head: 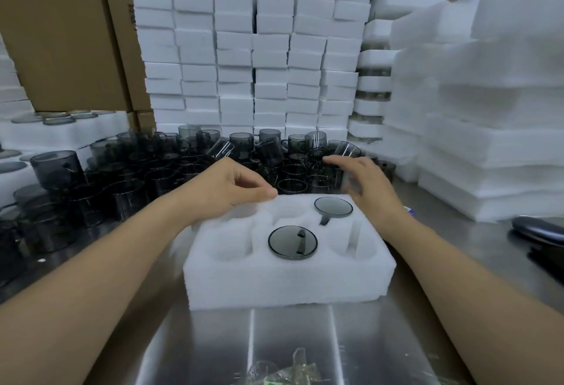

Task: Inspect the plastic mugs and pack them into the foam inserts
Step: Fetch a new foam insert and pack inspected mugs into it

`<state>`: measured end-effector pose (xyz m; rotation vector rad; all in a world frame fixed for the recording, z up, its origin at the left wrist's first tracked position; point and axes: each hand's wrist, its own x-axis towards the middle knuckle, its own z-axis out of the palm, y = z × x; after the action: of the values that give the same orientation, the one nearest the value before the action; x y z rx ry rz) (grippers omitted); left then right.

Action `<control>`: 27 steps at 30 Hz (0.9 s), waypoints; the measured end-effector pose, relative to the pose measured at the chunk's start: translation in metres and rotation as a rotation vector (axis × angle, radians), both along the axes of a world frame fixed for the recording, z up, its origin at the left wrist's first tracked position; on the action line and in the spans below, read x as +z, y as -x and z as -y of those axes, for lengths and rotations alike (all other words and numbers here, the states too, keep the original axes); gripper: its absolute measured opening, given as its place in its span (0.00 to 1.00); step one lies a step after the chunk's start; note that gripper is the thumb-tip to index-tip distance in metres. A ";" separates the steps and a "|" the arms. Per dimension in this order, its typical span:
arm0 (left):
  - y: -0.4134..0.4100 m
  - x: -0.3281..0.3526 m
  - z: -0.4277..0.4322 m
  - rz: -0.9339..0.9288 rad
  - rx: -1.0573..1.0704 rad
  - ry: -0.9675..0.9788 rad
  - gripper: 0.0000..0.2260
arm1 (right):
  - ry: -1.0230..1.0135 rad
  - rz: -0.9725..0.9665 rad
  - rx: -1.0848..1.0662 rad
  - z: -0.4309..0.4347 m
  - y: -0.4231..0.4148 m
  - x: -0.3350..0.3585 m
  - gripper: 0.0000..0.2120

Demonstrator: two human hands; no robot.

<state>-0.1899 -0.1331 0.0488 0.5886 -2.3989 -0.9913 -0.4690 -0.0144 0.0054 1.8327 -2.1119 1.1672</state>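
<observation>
- Mugs [292,242] in two foam insert [283,287] pockets: near-middle, far-right.
- Left hand [229,186] loosely curled, empty, at insert's far edge.
- Right hand [363,180] open, fingers spread, over far-right corner.

The foam insert [287,281] sits on the worktop [290,332] straight before me, with one mug [292,242] in its front middle pocket and a second mug [333,206] in the back right one. Loose mugs [183,165] crowd behind it, foam blocks [250,49] are stacked behind those, and foam sheets [488,140] are piled to my right.
</observation>
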 end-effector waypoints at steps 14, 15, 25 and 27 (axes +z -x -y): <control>0.003 -0.005 0.001 -0.035 -0.001 -0.015 0.16 | -0.167 0.177 0.106 -0.008 -0.007 0.025 0.06; 0.003 -0.004 0.000 -0.021 0.005 0.016 0.15 | -0.153 0.241 0.126 -0.011 -0.009 0.030 0.05; 0.001 0.006 -0.016 0.059 0.320 0.509 0.11 | 0.099 0.516 0.166 -0.022 -0.060 0.072 0.06; 0.001 0.010 -0.020 -0.004 0.308 0.494 0.24 | 0.214 0.312 0.172 -0.022 -0.075 0.072 0.03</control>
<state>-0.1908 -0.1129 0.0584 0.7300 -2.3300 -0.2550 -0.3940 0.0075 0.0770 1.8638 -1.9026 1.7482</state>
